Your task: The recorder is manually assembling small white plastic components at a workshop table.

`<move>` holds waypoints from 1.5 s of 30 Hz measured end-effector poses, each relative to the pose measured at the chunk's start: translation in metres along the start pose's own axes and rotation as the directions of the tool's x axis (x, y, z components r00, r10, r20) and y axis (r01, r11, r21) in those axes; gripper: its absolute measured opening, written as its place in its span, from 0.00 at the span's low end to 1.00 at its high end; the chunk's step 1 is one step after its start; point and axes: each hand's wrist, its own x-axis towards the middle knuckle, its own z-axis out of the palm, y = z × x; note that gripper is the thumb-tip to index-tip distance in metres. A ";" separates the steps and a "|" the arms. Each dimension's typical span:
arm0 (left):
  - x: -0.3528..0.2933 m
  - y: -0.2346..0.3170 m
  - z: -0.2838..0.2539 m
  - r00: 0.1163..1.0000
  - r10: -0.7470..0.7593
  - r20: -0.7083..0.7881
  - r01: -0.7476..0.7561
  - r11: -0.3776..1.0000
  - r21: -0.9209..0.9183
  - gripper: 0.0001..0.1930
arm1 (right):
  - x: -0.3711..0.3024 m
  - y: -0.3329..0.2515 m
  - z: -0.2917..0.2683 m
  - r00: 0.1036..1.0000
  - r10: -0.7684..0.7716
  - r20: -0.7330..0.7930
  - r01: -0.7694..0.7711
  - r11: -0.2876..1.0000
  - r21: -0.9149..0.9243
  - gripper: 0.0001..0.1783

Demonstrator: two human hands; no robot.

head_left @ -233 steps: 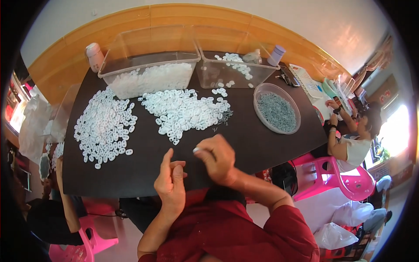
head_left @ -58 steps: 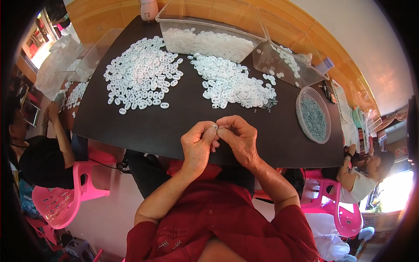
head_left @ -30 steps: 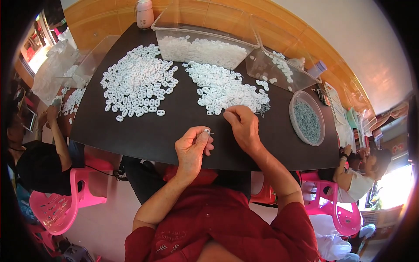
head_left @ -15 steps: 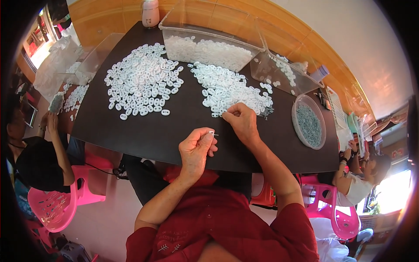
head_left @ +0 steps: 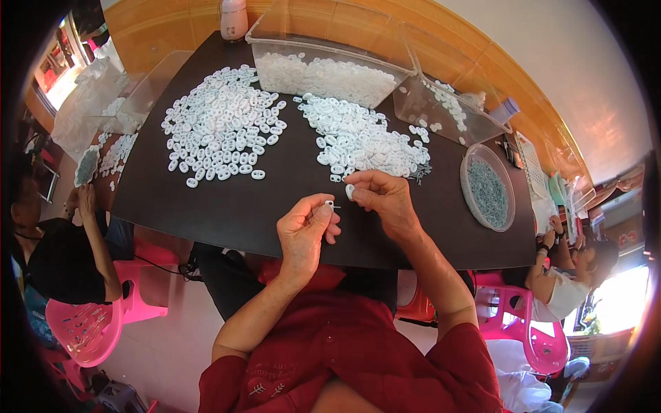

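Note:
Pinched in my left hand (head_left: 301,230) is a small white plastic piece (head_left: 330,204) with a thin metal pin or screw sticking out to the right. My right hand (head_left: 387,203) grips a white oval plastic piece (head_left: 350,192) between thumb and fingers, close to the left hand but apart from it. Just beyond the right hand spreads a pile of white oval pieces with holes (head_left: 351,134), with a few grey screws (head_left: 421,172) at its right edge. A larger pile of similar white pieces (head_left: 220,124) lies to the left.
A round clear tub (head_left: 465,180) of grey screws stands at the right on the dark table (head_left: 206,213). Along the back are a big clear bin (head_left: 330,49) of white pieces, a second clear bin (head_left: 407,113) and a pink bottle (head_left: 234,20). Other people sit at both sides.
My right hand has drawn back from the pile's near edge toward my left hand, bringing a white oval piece. The left hand keeps its piece, nearly in place.

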 end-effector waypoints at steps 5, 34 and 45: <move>0.001 0.002 0.001 1.000 -0.009 0.012 0.010 1.000 -0.028 0.10 | -0.012 -0.001 0.010 0.999 -0.032 -0.025 0.033 0.996 0.078 0.13; -0.004 0.009 0.002 0.999 0.020 -0.043 -0.020 1.000 -0.015 0.08 | -0.025 0.003 0.030 0.997 0.066 -0.051 -0.059 0.990 0.125 0.09; -0.006 0.011 0.000 0.999 0.001 -0.047 -0.001 1.000 -0.002 0.08 | -0.022 0.001 0.030 0.995 0.082 -0.060 -0.069 0.979 0.193 0.08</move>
